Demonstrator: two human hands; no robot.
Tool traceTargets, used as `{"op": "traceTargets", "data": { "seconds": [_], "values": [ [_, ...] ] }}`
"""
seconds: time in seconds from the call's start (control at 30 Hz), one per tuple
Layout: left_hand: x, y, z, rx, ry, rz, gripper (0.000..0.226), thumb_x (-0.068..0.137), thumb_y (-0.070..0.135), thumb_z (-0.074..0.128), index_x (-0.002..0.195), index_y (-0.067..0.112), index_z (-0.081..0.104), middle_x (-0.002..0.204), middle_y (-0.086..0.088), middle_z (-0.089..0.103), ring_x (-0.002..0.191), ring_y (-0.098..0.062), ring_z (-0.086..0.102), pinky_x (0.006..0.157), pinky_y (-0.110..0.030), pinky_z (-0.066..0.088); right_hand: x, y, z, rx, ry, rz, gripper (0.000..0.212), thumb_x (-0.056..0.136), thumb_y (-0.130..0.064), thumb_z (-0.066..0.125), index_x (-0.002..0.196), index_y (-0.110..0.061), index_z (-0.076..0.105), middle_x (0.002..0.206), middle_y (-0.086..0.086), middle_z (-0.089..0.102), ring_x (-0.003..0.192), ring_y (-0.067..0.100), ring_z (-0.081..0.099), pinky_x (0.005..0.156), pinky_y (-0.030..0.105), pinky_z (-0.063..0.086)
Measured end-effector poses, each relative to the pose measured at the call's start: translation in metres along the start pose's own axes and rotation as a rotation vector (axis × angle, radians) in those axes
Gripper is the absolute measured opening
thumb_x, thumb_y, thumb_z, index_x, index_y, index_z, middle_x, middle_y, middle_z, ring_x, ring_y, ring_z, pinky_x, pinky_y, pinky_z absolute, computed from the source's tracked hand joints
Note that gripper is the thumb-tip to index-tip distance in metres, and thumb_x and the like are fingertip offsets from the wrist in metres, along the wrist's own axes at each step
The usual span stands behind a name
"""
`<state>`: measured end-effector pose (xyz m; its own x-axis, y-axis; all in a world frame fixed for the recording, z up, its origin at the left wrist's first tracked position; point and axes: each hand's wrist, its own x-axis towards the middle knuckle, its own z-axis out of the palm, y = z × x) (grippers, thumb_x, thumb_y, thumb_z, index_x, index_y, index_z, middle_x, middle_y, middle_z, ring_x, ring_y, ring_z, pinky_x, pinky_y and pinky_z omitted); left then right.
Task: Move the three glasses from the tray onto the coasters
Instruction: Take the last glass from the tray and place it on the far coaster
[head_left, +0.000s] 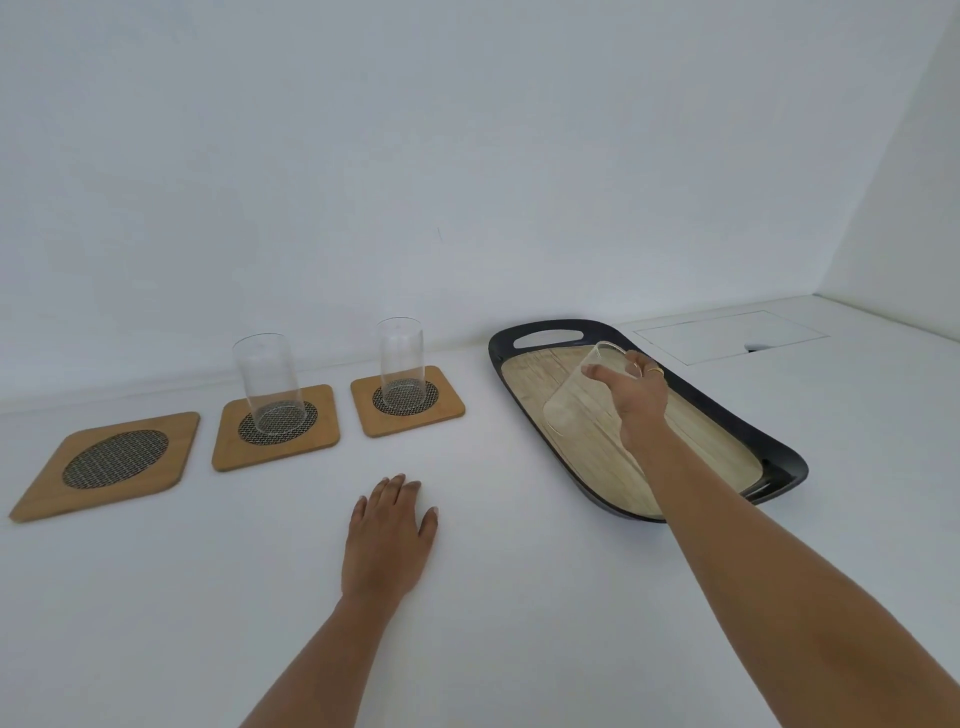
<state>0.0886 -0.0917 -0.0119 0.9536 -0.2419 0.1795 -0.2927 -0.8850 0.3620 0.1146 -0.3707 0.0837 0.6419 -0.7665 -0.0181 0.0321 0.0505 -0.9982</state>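
Nearest, the left hand (387, 535) lies flat, fingers spread, on the white worktop (519, 597). Over the black wood-lined tray (727, 410), the right hand (636, 397) grips a tilted clear glass (574, 402). Two clear glasses (267, 382) (400, 361) stand on wooden coasters (275, 426) (407, 400); the leftmost coaster (111, 462) is bare.

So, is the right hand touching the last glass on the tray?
Touching. The head view shows the right hand wrapped around the tilted glass over the tray.
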Motion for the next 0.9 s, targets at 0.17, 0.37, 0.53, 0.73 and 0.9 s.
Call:
{"op": "traceTargets", "data": {
  "seconds": [0.17,0.37,0.53,0.73,0.9],
  "values": [
    [-0.008,-0.006,-0.004,-0.017,-0.008,0.024,0.048,0.097,0.038,0.034,0.141,0.02,0.033,0.154,0.003,0.028,0.144,-0.011,0.019,0.119,-0.031,0.013,-0.018,-0.008,0.003,0.218,0.018,-0.074,0.076,0.066,-0.009,0.082,0.129,-0.018,0.042,0.119,-0.002,0.051,0.114,0.017,0.05,0.09,0.028,0.037],
    [-0.016,-0.013,-0.009,-0.027,-0.005,0.044,0.047,0.097,0.037,0.035,0.141,0.02,0.035,0.154,0.004,0.03,0.143,-0.009,0.021,0.119,-0.029,0.013,-0.043,-0.006,0.007,0.561,-0.01,0.144,0.039,0.07,-0.024,0.08,0.094,-0.022,0.05,0.114,-0.008,0.059,0.11,0.016,0.052,0.085,0.049,0.046],
    [-0.021,-0.018,-0.011,-0.037,-0.005,0.059,0.046,0.097,0.036,0.036,0.141,0.021,0.036,0.153,0.005,0.03,0.143,-0.007,0.022,0.119,-0.028,0.014,-0.057,-0.004,0.012,0.932,-0.195,0.337,0.034,0.083,-0.049,0.06,0.104,-0.022,0.055,0.106,-0.007,0.053,0.098,0.015,0.057,0.07,0.042,0.05],
    [-0.027,-0.021,-0.015,-0.048,0.001,0.061,0.045,0.097,0.036,0.037,0.141,0.022,0.037,0.153,0.006,0.03,0.142,-0.007,0.023,0.118,-0.027,0.015,-0.066,0.001,0.022,0.985,-0.321,0.474,0.046,0.084,-0.048,0.057,0.112,-0.012,0.052,0.115,0.011,0.05,0.104,0.03,0.056,0.094,0.044,0.045],
    [-0.028,-0.021,-0.016,-0.048,-0.006,0.061,0.046,0.098,0.036,0.035,0.141,0.021,0.036,0.154,0.006,0.029,0.143,-0.008,0.022,0.119,-0.027,0.015,-0.074,0.006,0.028,0.913,-0.44,0.495,0.032,0.083,-0.031,0.062,0.103,-0.009,0.053,0.102,0.008,0.051,0.09,0.025,0.059,0.078,0.037,0.052]
  ]
}}
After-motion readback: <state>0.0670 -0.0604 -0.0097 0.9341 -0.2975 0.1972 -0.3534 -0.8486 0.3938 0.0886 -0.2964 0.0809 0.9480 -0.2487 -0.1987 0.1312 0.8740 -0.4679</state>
